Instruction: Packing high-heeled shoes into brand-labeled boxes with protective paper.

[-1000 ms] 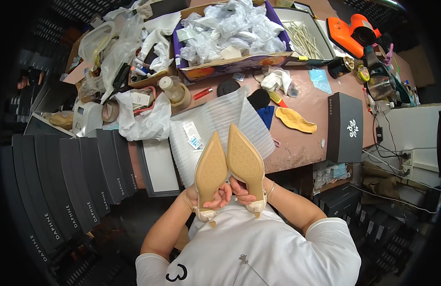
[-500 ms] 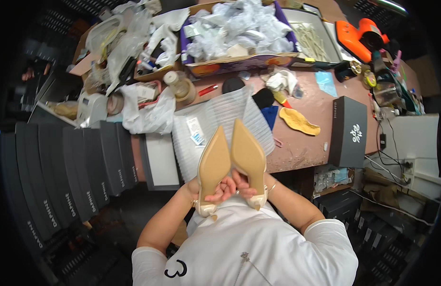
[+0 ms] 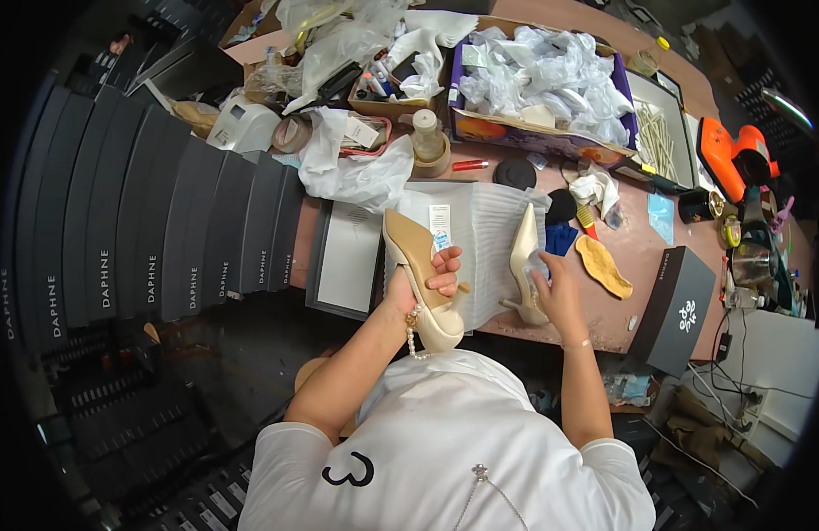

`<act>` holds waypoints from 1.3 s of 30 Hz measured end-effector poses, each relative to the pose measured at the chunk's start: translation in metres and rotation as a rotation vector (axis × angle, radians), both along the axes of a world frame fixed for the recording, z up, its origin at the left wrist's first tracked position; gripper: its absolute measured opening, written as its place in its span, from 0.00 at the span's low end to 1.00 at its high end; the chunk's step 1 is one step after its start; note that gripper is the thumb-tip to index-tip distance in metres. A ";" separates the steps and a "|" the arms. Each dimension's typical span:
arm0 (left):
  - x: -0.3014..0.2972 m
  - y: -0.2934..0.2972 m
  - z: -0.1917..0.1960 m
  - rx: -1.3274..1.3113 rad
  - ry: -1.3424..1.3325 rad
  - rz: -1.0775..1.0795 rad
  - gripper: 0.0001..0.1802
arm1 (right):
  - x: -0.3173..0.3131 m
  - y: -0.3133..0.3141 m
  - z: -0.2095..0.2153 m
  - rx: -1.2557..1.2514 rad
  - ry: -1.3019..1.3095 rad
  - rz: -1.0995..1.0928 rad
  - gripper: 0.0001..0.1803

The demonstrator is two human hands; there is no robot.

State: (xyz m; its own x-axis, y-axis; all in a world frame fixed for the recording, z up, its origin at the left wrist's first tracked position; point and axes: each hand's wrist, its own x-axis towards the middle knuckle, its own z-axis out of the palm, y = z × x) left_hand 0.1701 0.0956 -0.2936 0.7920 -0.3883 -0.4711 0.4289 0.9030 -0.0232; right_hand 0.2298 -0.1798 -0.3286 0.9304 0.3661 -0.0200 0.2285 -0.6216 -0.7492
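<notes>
My left hand grips a cream high-heeled shoe, sole up, toe pointing away and heel near my chest. My right hand holds a second cream shoe standing upright on the table edge, toe up. Both shoes sit above a stack of clear plastic bags with a small white tag on it. The two shoes are now apart, one at each side of the stack.
A row of dark shoe boxes lines the left. An open grey box lid lies beside the bags. A black box stands at right. A cardboard box of white wrapping, a bottle, a tan insole and clutter fill the far table.
The two shoes were held together, soles up, in front of me. They are now separated: the left one stays in my left hand, the right one stands on the table.
</notes>
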 end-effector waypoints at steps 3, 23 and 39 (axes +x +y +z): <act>-0.005 0.000 -0.007 0.085 0.131 0.130 0.22 | -0.030 0.046 0.111 0.120 -0.262 0.428 0.35; -0.063 -0.007 0.020 0.789 -0.019 0.129 0.23 | -0.036 0.103 0.100 -0.004 0.385 0.803 0.53; -0.029 0.146 0.094 2.652 -0.800 0.222 0.16 | -0.021 0.034 0.103 0.773 0.781 0.425 0.58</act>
State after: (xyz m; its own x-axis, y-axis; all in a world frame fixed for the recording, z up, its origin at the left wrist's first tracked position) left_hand 0.1415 0.2415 -0.1995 0.8511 0.0828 0.5184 -0.1516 -0.9066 0.3937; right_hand 0.2092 -0.1455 -0.2259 0.5643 0.8086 -0.1666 -0.3796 0.0750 -0.9221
